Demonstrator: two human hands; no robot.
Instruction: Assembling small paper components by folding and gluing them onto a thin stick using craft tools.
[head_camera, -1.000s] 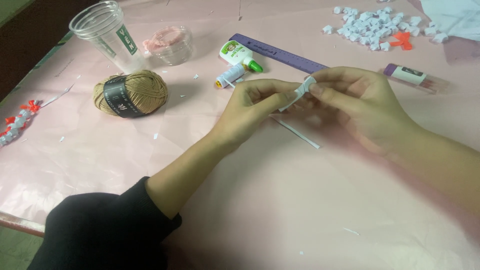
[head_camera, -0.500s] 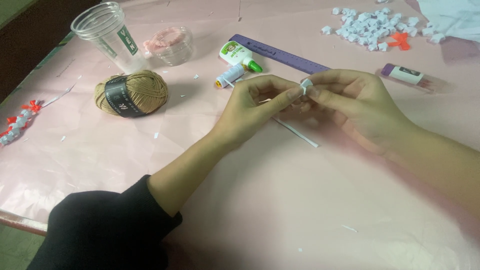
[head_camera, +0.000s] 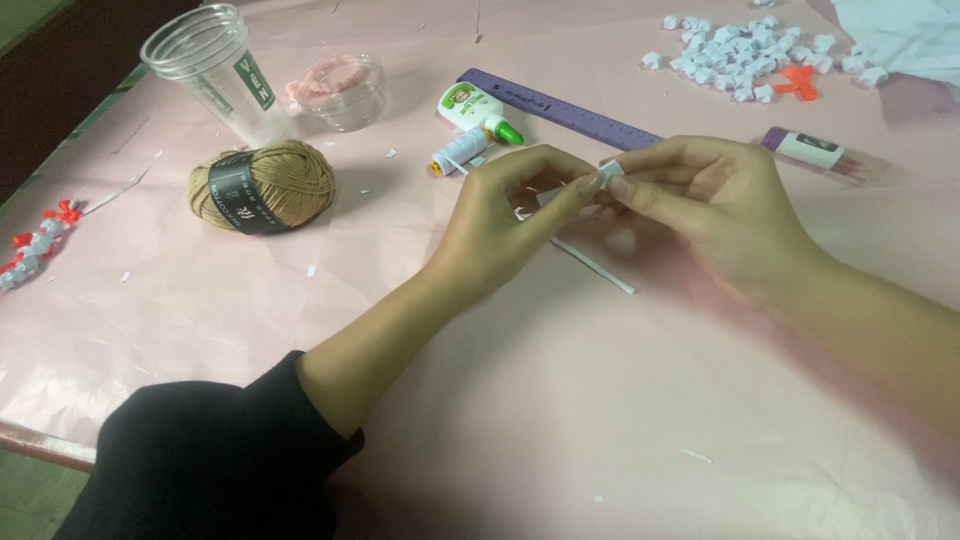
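Head view showed the left hand (head_camera: 500, 225) and right hand (head_camera: 715, 215) both pinching a small folded paper piece (head_camera: 608, 172); folding step underway, calling for careful fingertip tucking.

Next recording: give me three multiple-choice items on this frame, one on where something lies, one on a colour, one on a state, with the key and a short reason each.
1. Where is the ball of yarn?
A. In front of the clear plastic cup, left of the hands
B. Beside the pile of small white paper pieces
C. On the purple ruler

2. What colour is the cap of the white glue bottle?
A. Red
B. Green
C. Black

3. How is the small white folded paper held?
A. Lying loose on the table
B. In the left hand alone
C. Pinched between fingertips of both hands

Key:
1 A, the tan yarn sits just below the cup on the pink table cover.
2 B, the bottle's tip is green.
3 C, the left hand and right hand meet on it above the table.
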